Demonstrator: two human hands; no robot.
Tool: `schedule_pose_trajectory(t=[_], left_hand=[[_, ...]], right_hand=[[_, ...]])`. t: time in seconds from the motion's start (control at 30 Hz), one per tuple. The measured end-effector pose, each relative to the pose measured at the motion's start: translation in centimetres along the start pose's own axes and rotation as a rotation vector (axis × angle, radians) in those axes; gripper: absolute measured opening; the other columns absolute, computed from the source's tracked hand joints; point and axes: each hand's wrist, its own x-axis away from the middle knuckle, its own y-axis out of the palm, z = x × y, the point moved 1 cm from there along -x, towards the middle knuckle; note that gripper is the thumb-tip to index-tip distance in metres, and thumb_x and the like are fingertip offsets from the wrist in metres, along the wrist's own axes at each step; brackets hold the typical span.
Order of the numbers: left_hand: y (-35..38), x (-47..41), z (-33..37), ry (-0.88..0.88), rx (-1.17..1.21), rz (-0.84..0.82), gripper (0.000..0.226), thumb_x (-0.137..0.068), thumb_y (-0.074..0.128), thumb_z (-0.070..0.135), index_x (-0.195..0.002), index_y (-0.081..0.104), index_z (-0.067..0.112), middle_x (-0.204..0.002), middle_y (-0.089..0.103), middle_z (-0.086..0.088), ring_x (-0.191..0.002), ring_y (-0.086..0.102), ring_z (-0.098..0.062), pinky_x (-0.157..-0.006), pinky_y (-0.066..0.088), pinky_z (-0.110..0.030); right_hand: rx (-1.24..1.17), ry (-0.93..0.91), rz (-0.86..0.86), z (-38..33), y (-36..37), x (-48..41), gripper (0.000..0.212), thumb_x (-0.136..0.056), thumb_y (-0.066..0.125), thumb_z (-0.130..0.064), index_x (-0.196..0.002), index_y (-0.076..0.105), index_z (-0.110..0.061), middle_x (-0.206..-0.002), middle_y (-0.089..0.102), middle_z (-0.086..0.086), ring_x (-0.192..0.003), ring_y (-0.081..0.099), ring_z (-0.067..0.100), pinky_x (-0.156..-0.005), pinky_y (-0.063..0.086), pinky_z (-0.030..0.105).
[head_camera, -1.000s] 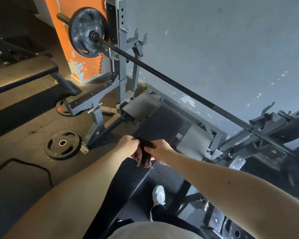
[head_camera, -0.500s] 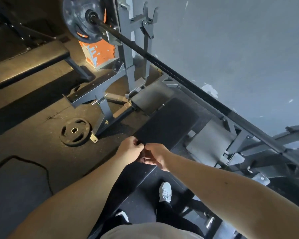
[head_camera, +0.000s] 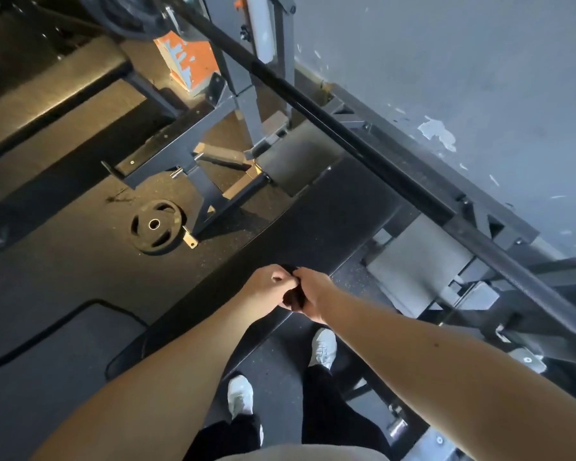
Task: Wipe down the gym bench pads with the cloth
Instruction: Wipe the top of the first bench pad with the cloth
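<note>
- cloth (head_camera: 291,299): small dark wad, bunched between both hands and held over the near half of the bench pad (head_camera: 316,227). Can't tell if it touches the pad yet.
- left hand (head_camera: 269,287): fingers curled, pinching the cloth's upper edge.
- right hand (head_camera: 314,289): fingers wrapped round the rest of the wad. Both grips are closed on fabric, and the hands meet.
- Handling guess, cloth: light, limp, zero stiffness. It'll fold and drag if pulled by a corner. Better to ball it flat and back it with one palm from above.
- Handling guess, bench pad: long, dark, looks like textured vinyl over foam on a fixed frame. Should take firm pressure and give a little. A dry surface is probably grippy, so expect the cloth to bunch on long strokes.
- barbell (head_camera: 346,141) sits racked across the pad's far end. Mind clearance when reaching there.
</note>
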Motion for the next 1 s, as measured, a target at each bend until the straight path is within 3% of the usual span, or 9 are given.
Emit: schedule_pose_trajectory(t=[0.17,0.23,0.3,0.43,0.53,0.63,0.8,1.0], left_hand=[[0.9,-2.0,0.1,-0.070,0.046,0.036,0.017,-0.098,0.057,0.014,-0.110,0.068,0.008,-0.101,0.070,-0.009,-0.091,0.071,-0.020,-0.082,0.062,-0.035],[1.1,-2.5,-0.1,-0.083,0.046,0.059,0.013,-0.100,0.055,0.012,-0.104,0.067,0.009,-0.102,0.070,-0.010,-0.093,0.070,-0.023,-0.085,0.061,-0.038],[1.0,-2.9,-1.1,-0.094,0.050,0.075,0.014,-0.100,0.055,0.011,-0.100,0.069,0.008,-0.102,0.071,-0.011,-0.095,0.071,-0.026,-0.090,0.060,-0.044],[0.2,-2.9,-4.2,-0.128,0.059,0.071,0.021,-0.102,0.054,0.009,-0.114,0.069,0.002,-0.111,0.071,-0.018,-0.102,0.071,-0.030,-0.096,0.057,-0.045],[-1.2,-1.9,-7.4,-0.159,0.146,0.085,0.019,-0.102,0.054,0.008,-0.112,0.068,0.001,-0.109,0.072,-0.016,-0.097,0.072,-0.025,-0.093,0.058,-0.040],[-3.6,-0.4,-12.8,-0.212,0.141,0.113,0.021,-0.100,0.059,0.013,-0.113,0.070,0.000,-0.105,0.074,-0.016,-0.097,0.073,-0.027,-0.092,0.059,-0.038],[-8.2,3.9,-24.1,-0.160,0.193,0.093,0.019,-0.096,0.057,0.003,-0.111,0.068,0.002,-0.107,0.073,-0.018,-0.100,0.072,-0.032,-0.064,0.055,-0.024],[-10.6,8.2,-39.1,-0.306,0.254,0.128,0.019,-0.095,0.056,0.002,-0.110,0.068,0.000,-0.109,0.072,-0.022,-0.094,0.072,-0.033,-0.082,0.058,-0.039]], right_hand=[[0.051,-0.024,0.003,-0.3,-1.1,-1.0,0.029,-0.105,0.043,-0.009,-0.104,0.072,-0.009,-0.101,0.073,0.021,-0.084,0.068,0.032,-0.095,0.058,0.052],[0.035,-0.027,0.019,-0.1,-1.5,-1.7,0.026,-0.107,0.043,-0.010,-0.106,0.070,-0.008,-0.088,0.069,0.017,-0.069,0.066,0.027,-0.080,0.062,0.043],[0.054,-0.014,0.018,0.5,-1.4,-2.2,0.019,-0.105,0.054,-0.017,-0.114,0.066,-0.005,-0.085,0.069,0.015,-0.063,0.067,0.026,-0.074,0.060,0.041],[0.157,-0.036,0.040,2.3,-0.3,-3.2,0.031,-0.101,0.064,-0.018,-0.132,0.059,-0.016,-0.108,0.073,0.019,-0.082,0.072,0.034,-0.050,0.053,0.030],[0.201,-0.056,0.084,4.8,1.4,-3.6,0.033,-0.103,0.060,-0.017,-0.135,0.056,-0.022,-0.116,0.070,0.020,-0.086,0.074,0.034,-0.046,0.049,0.027],[0.261,-0.084,0.120,8.8,4.3,-4.1,0.032,-0.103,0.059,-0.016,-0.134,0.056,-0.023,-0.114,0.068,0.021,-0.081,0.072,0.034,-0.044,0.045,0.026],[0.328,-0.115,0.183,18.1,9.9,-5.3,0.031,-0.103,0.057,-0.012,-0.133,0.058,-0.023,-0.095,0.069,0.022,-0.061,0.061,0.028,-0.046,0.036,0.025],[0.502,-0.104,0.174,28.5,15.0,-8.2,0.035,-0.102,0.055,-0.011,-0.135,0.058,-0.021,-0.097,0.068,0.022,-0.057,0.058,0.025,-0.045,0.034,0.023]])
